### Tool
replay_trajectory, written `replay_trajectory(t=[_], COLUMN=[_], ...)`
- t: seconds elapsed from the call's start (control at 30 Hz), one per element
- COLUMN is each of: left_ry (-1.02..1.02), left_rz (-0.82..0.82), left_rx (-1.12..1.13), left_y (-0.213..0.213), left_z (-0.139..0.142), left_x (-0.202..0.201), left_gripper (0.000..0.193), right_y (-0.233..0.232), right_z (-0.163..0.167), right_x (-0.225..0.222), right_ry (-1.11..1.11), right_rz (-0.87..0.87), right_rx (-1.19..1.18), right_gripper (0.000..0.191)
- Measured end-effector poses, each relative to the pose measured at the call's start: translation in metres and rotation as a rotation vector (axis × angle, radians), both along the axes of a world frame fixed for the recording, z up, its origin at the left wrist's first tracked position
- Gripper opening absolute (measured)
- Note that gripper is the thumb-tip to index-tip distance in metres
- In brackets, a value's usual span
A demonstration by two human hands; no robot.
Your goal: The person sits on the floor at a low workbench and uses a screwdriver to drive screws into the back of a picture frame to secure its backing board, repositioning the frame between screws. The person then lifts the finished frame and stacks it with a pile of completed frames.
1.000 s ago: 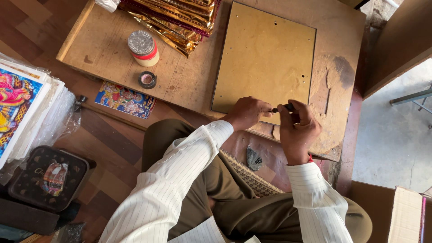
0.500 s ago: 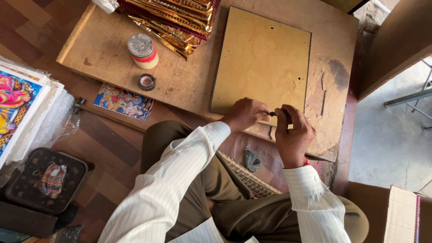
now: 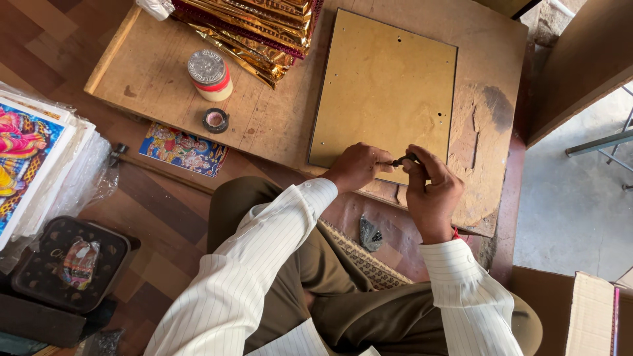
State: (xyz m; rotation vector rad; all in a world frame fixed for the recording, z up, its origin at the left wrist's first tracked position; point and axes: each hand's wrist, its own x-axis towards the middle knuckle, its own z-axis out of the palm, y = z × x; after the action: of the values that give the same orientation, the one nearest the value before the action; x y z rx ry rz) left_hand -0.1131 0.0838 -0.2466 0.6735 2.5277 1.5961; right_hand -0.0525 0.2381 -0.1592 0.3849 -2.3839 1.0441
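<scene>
A tan backing board (image 3: 382,86) lies flat on the low wooden work table (image 3: 158,72). My left hand (image 3: 356,167) rests on the board's near edge, fingers curled. My right hand (image 3: 432,191) sits just beside it, pinching a small dark metal tool or fastener (image 3: 401,160) at that same edge. Both hands meet over this small piece; what exactly it is stays too small to tell. My arms are in white striped sleeves.
A stack of gold-framed pictures (image 3: 257,26) lies at the table's far side, with a lidded jar (image 3: 210,74) and a tape roll (image 3: 215,120) nearby. A colourful print (image 3: 183,148) and a pile of wrapped prints (image 3: 39,165) are on the floor at left. A small dark packet (image 3: 370,234) lies by my knee.
Both hands have stayed at the board's near edge, with only slight shifts of the fingers around the small dark piece. The view has drifted a little.
</scene>
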Motion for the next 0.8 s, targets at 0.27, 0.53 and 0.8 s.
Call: replay_trajectory(t=[0.27,0.53,0.8], left_ry=[0.137,0.03,-0.06], left_rz=[0.028,0.05,0.081], left_rx=[0.119,0.079,0.135], left_y=[0.003,0.001,0.0], left_z=[-0.006,0.008,0.008], left_x=[0.001,0.001,0.003], left_gripper=[0.02,0.02,0.023], right_y=[-0.003,-0.003,-0.001], right_z=[-0.003,0.011,0.025], right_x=[-0.003,-0.002,-0.01], right_ry=[-0.008,-0.129,-0.185], right_rz=[-0.217,-0.023,0.124], right_rx=[0.033,0.06,0.148], right_gripper=[0.031,0.026,0.026])
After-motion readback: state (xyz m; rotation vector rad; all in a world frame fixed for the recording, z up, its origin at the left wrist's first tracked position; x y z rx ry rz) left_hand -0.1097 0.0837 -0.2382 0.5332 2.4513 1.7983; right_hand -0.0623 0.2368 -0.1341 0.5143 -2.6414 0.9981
